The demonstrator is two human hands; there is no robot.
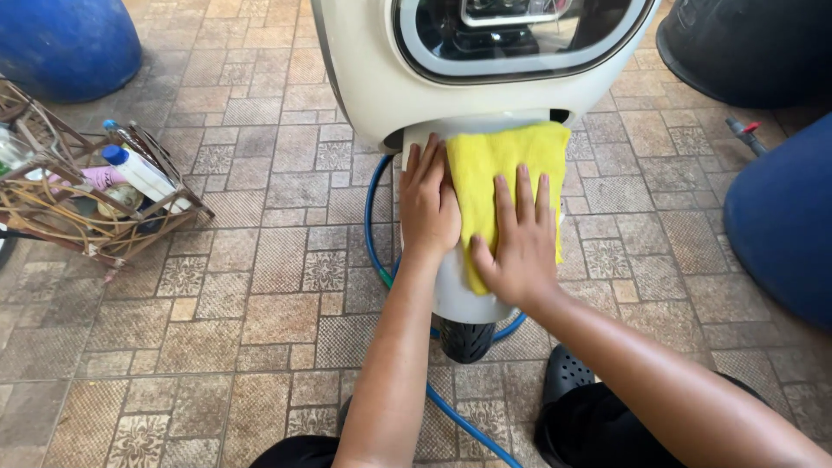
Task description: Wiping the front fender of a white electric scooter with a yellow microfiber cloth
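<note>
Soft, light yellow microfibre cloth (511, 178) draped over cream scooter front fender (451, 290); right hand (520, 247) spread flat on it, left hand (427, 204) flat beside. Likely bunches easily; best pinched at an edge.

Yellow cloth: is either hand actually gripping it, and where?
No grip. The right hand presses flat on the yellow cloth's lower middle, against the cream front fender. The left hand lies flat on the fender beside the cloth's left edge.

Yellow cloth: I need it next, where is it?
Head view, centre: the yellow cloth lies on the scooter's front fender, under the right hand, beside the left hand.
</note>
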